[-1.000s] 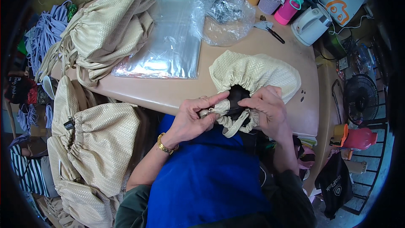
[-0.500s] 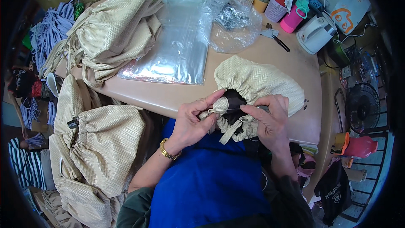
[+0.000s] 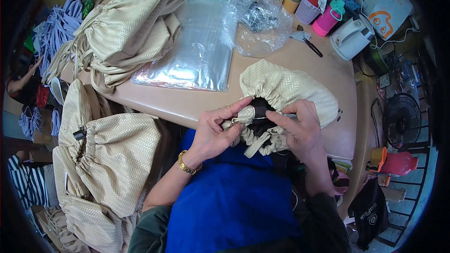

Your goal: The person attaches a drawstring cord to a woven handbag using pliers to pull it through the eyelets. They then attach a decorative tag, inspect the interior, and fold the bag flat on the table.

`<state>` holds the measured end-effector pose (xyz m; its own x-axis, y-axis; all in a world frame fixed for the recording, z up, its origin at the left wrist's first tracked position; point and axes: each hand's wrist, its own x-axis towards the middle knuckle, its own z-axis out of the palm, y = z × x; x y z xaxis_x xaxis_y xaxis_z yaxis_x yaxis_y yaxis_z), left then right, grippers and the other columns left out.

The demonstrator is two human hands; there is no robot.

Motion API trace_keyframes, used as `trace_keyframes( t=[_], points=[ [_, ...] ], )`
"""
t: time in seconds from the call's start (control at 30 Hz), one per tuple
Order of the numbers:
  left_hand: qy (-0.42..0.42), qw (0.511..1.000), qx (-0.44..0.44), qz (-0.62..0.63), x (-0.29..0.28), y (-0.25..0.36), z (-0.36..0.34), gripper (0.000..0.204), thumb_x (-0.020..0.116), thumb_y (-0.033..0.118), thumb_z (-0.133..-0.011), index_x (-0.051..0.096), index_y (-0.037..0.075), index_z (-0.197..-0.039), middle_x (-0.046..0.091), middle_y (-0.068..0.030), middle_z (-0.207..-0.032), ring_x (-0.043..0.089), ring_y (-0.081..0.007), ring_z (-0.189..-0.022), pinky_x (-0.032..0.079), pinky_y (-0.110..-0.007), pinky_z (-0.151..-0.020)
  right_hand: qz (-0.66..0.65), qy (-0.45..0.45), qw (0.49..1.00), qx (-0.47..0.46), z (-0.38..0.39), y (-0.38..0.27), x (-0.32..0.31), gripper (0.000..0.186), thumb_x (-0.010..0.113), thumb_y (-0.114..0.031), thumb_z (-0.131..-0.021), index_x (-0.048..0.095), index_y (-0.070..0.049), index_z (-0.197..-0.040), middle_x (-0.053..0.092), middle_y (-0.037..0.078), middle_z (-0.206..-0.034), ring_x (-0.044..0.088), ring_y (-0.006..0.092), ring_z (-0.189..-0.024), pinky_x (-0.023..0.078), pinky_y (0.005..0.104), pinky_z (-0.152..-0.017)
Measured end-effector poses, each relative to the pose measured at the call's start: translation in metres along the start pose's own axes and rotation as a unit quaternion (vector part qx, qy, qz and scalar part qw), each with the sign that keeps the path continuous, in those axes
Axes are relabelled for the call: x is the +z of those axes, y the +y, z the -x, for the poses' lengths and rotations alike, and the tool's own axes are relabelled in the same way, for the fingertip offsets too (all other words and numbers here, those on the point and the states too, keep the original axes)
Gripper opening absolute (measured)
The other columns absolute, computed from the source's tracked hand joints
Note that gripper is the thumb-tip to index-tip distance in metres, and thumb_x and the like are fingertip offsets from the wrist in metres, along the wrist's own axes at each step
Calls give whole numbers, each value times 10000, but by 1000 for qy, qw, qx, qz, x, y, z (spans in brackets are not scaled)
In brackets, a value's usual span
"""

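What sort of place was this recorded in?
Probably a small bag workshop: similar cream bags are piled on the table, bundles of lilac cord sit off to the left, and clear plastic lies stacked next to the pile.

Tan table (image 3: 338, 76) (bag (image 3: 300, 91), clear plastic (image 3: 199, 42) atop)

Wearer's hands (image 3: 215, 131): two. Kettle (image 3: 350, 38): one. Fan (image 3: 404, 121): one.

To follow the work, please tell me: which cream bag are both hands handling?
The bag right of the clear plastic sheets, its open mouth between the left hand and the right hand. The other bags lie at left, away from both hands.
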<state>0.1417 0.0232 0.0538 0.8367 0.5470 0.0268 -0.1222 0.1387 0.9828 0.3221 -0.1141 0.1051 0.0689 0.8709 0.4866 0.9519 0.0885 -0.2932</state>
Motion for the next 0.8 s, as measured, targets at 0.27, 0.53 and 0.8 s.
trace_keyframes(
  t=[0.27, 0.53, 0.8],
  points=[
    [19, 1000, 9, 13, -4, 4, 1, 566, 541, -116, -865, 525, 29, -1412, 674, 15, -1003, 504, 13, -647, 431, -169, -570, -65, 5, 998, 0, -12, 7, 10, 465, 592, 93, -674, 756, -139, -1042, 563, 55, -783, 567, 235, -765, 390, 352, -697],
    [44, 998, 31, -19, -15, 15, 3, 567, 563, -110, -855, 533, 23, -1405, 678, -17, -1098, 555, -9, -879, 468, -177, -772, -381, -21, 920, 93, -23, 26, 33, 410, 507, 142, -780, 773, -70, -1010, 623, 77, -797, 574, 157, -714, 425, 255, -639],
    [47, 997, 50, -19, -16, 13, 2, 560, 569, -83, -864, 528, 31, -1411, 670, -19, -1132, 551, -13, -900, 466, -182, -797, -328, 29, 940, 87, -19, 15, 28, 410, 530, 131, -754, 779, -91, -993, 616, 58, -818, 575, 156, -740, 403, 258, -645]
  ],
)
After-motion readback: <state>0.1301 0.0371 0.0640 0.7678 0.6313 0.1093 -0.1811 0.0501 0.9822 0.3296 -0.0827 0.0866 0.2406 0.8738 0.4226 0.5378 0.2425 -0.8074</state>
